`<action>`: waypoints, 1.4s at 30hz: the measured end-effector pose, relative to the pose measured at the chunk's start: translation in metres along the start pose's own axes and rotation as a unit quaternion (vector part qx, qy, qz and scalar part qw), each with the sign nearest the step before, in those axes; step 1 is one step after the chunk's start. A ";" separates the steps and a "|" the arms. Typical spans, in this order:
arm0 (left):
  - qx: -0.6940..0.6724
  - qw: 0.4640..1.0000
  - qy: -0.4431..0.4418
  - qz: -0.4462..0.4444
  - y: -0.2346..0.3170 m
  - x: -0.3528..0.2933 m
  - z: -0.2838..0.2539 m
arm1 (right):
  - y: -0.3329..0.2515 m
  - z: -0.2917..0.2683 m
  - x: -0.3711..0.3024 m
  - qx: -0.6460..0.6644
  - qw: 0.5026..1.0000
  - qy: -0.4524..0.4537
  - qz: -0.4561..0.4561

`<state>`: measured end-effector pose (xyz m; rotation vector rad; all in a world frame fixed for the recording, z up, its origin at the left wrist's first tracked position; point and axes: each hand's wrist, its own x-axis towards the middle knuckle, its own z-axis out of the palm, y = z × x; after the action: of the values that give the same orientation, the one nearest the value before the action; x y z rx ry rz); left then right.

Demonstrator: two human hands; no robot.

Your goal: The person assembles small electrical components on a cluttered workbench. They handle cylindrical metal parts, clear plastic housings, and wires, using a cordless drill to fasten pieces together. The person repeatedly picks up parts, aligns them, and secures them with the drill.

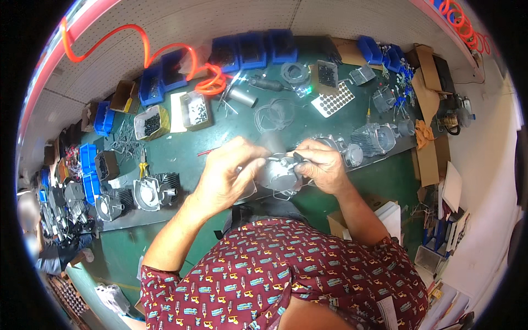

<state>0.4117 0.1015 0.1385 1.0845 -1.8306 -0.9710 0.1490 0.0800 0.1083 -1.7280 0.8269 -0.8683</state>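
Observation:
A grey cast-metal motor housing [281, 180] with a round face stands at the bench's near edge, between my hands. My left hand [232, 168] is at its left side, fingers curled; a small pale tip shows between thumb and fingers, but its kind is unclear. In my right hand [323, 165], thumb and fingers pinch a small black part [298, 158] at the housing's upper right. Behind the housing, a grey cylindrical shape [270, 142] is blurred. More grey motors stand along the near edge, one finned motor [374, 138] to the right and another motor [155, 191] to the left.
Blue bins [253, 50] line the back of the green bench. A box of black parts [151, 123], a box of white parts [196, 110], a sheet of round stickers [333, 99] and yellow-handled pliers [143, 165] lie around. An orange coiled air hose [210, 82] hangs down. At far left, another person's arm [38, 234] shows.

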 end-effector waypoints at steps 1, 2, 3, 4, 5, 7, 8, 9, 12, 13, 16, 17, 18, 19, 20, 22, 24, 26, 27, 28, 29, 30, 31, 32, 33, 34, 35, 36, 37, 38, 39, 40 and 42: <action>0.013 1.000 -0.015 -0.008 0.003 -0.001 -0.003 | -0.001 0.002 0.001 -0.002 1.000 -0.008 -0.009; 0.020 1.000 -0.015 0.001 0.004 -0.002 -0.004 | 0.002 0.005 -0.001 0.021 1.000 -0.014 0.003; 0.023 1.000 -0.014 -0.001 0.006 -0.005 -0.004 | 0.002 0.006 0.000 0.022 1.000 -0.022 -0.003; 0.026 1.000 -0.014 -0.002 0.007 -0.007 -0.004 | 0.001 0.008 0.002 0.023 0.999 -0.029 -0.009; 0.029 0.999 -0.015 -0.003 0.009 -0.009 -0.004 | 0.001 0.009 0.003 0.024 0.999 -0.035 -0.014; 0.039 0.999 -0.019 0.006 0.012 -0.011 -0.005 | 0.002 0.013 0.002 0.031 0.999 -0.035 -0.023; 0.039 0.999 -0.020 0.001 0.013 -0.013 -0.006 | 0.003 0.014 0.003 0.035 0.998 -0.035 -0.028; 0.038 0.999 -0.021 -0.004 0.014 -0.014 -0.006 | 0.003 0.015 0.003 0.039 0.998 -0.034 -0.033; 0.058 0.998 -0.018 0.022 0.014 -0.016 -0.003 | -0.001 0.015 0.003 0.030 0.998 -0.047 -0.025; 0.063 0.998 -0.018 0.024 0.015 -0.017 -0.002 | -0.002 0.016 0.003 0.029 0.998 -0.050 -0.023; 0.083 0.995 -0.043 0.033 0.015 -0.016 -0.002 | 0.002 0.013 0.003 -0.014 0.996 -0.061 -0.057; 0.103 0.992 -0.059 0.041 0.016 -0.015 -0.002 | 0.000 0.013 0.003 -0.010 0.996 -0.067 -0.054; 0.122 0.988 -0.075 0.050 0.016 -0.014 -0.002 | -0.004 0.015 0.005 -0.007 0.996 -0.072 -0.051; 0.142 0.984 -0.091 0.058 0.017 -0.013 -0.002 | -0.007 0.017 0.006 -0.003 0.996 -0.078 -0.048; 0.142 0.983 -0.102 0.049 0.020 -0.014 -0.003 | -0.008 0.019 0.006 0.000 0.996 -0.076 -0.051; 0.136 0.985 -0.098 0.045 0.017 -0.013 -0.001 | -0.005 0.017 0.008 -0.001 0.996 -0.077 -0.046; 0.132 0.986 -0.098 0.030 0.011 -0.014 0.001 | -0.003 0.018 0.008 0.004 0.997 -0.072 -0.033; 0.132 0.985 -0.109 0.030 0.015 -0.010 -0.005 | -0.003 0.018 0.009 -0.001 0.996 -0.086 -0.029; 0.132 0.984 -0.116 0.030 0.016 -0.007 -0.008 | -0.003 0.017 0.009 -0.003 0.995 -0.093 -0.027; 0.148 0.982 -0.109 0.038 0.016 -0.006 -0.011 | -0.003 0.016 0.010 -0.004 0.995 -0.096 -0.018; 0.131 0.986 -0.097 0.033 0.016 -0.006 -0.013 | -0.005 0.015 0.009 0.003 0.996 -0.091 -0.024; 0.115 0.989 -0.085 0.029 0.016 -0.007 -0.015 | -0.007 0.015 0.009 0.011 0.996 -0.086 -0.029; 0.098 0.992 -0.073 0.024 0.016 -0.008 -0.016 | -0.008 0.014 0.009 0.019 0.996 -0.081 -0.035; 0.104 0.991 -0.078 0.017 0.016 -0.009 -0.018 | -0.007 0.014 0.009 0.020 0.996 -0.081 -0.037; 0.103 0.992 -0.079 0.009 0.017 -0.011 -0.017 | -0.006 0.014 0.009 0.012 0.995 -0.086 -0.042; 0.101 0.992 -0.081 0.001 0.016 -0.013 -0.015 | -0.005 0.014 0.009 0.003 0.995 -0.090 -0.047; 0.100 0.992 -0.081 -0.007 0.016 -0.015 -0.014 | -0.004 0.014 0.010 -0.006 0.994 -0.095 -0.052; 0.095 0.993 -0.065 0.006 0.014 -0.016 -0.011 | -0.001 0.015 0.011 -0.006 0.994 -0.093 -0.064; 0.090 0.994 -0.064 -0.003 0.013 -0.017 -0.010 | -0.002 0.015 0.011 -0.003 0.994 -0.092 -0.064; 0.084 0.994 -0.063 -0.012 0.013 -0.019 -0.009 | -0.003 0.015 0.011 0.000 0.994 -0.091 -0.062; 0.078 0.995 -0.061 -0.021 0.013 -0.021 -0.008 | -0.005 0.015 0.010 0.003 0.994 -0.090 -0.061; 0.080 0.995 -0.053 0.000 0.010 -0.022 -0.006 | -0.009 0.015 0.011 0.002 0.994 -0.089 -0.056; 0.083 0.995 -0.051 0.000 0.010 -0.025 -0.002 | -0.014 0.016 0.010 -0.005 0.994 -0.090 -0.055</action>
<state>0.4182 0.1278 0.1421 1.1522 -2.0235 -0.8999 0.1698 0.0829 0.1194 -1.8453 0.6219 -0.7691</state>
